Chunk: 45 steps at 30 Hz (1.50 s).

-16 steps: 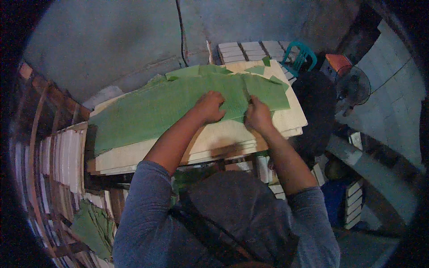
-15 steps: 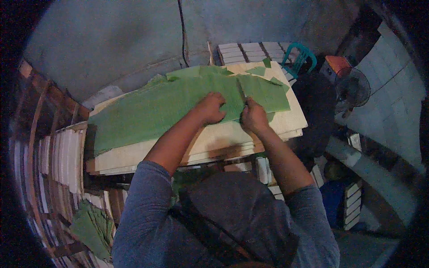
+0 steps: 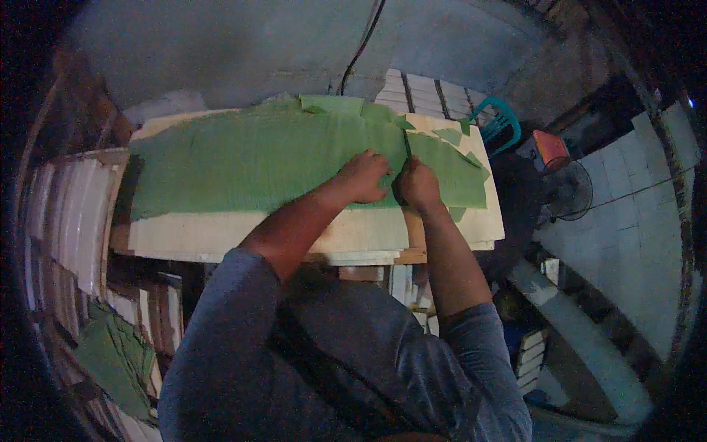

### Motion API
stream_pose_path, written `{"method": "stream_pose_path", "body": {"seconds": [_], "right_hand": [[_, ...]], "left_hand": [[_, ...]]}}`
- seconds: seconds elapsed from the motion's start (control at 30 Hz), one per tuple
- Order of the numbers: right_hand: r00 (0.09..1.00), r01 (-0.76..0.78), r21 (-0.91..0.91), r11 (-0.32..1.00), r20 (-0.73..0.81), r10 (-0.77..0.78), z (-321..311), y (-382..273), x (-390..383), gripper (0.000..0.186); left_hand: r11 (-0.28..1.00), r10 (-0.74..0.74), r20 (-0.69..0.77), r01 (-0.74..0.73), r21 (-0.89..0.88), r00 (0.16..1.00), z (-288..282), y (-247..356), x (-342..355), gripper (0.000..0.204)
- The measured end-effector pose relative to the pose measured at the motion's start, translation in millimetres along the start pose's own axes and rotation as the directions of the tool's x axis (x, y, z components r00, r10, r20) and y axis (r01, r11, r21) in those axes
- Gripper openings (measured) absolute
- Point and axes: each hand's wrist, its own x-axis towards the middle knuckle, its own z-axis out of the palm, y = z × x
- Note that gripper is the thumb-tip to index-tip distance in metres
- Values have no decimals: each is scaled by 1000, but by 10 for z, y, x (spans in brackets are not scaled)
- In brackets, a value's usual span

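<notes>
A long green banana leaf (image 3: 243, 162) lies flat across a stack of pale wooden boards (image 3: 199, 228). My left hand (image 3: 364, 177) rests on the leaf with bent fingers, thumb apart from them, holding nothing. Just to its right, my right hand (image 3: 419, 186) is closed round the handle of a knife (image 3: 407, 144). The dark blade points away from me over the leaf, close to its far edge. The handle is mostly hidden by my fingers. Small cut leaf pieces (image 3: 448, 135) lie on the boards beyond the right end of the leaf.
A teal plastic chair (image 3: 501, 121) stands past the far right corner. A fan (image 3: 571, 190) is at the right, near an orange-red box (image 3: 549, 149). Folded green leaves (image 3: 114, 357) lie at lower left beside stacked pale slabs (image 3: 70, 206). A wall (image 3: 243, 51) rises behind the boards.
The view has turned, so the boards look more level. The knife now points more straight away from me, its tip nearer the leaf's far edge. My left hand stays on the leaf.
</notes>
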Motion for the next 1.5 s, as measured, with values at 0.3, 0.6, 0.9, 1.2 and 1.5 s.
{"method": "stream_pose_path", "body": {"seconds": [0.3,0.6,0.9,1.2,1.5], "right_hand": [[976,-152,69,986,167,139,-215,417,-1879,51],[980,-140,65,988,152,129,-300,252,-2026,52],[930,-274,899,342,157,332,-456,564,-992,26],[967,49,976,214,-100,235,-612,-24,-933,51],[977,8,904,427,-97,188,-622,745,-701,42]], "left_hand": [[999,-17,132,21,-25,991,-173,126,18,45],[993,98,180,-107,43,979,-233,351,-252,43],[853,-374,-173,265,-449,911,-421,441,-442,17],[997,-44,-552,3,-74,833,-666,982,-314,13],[992,-121,-372,103,-67,920,1,1083,-419,19]]}}
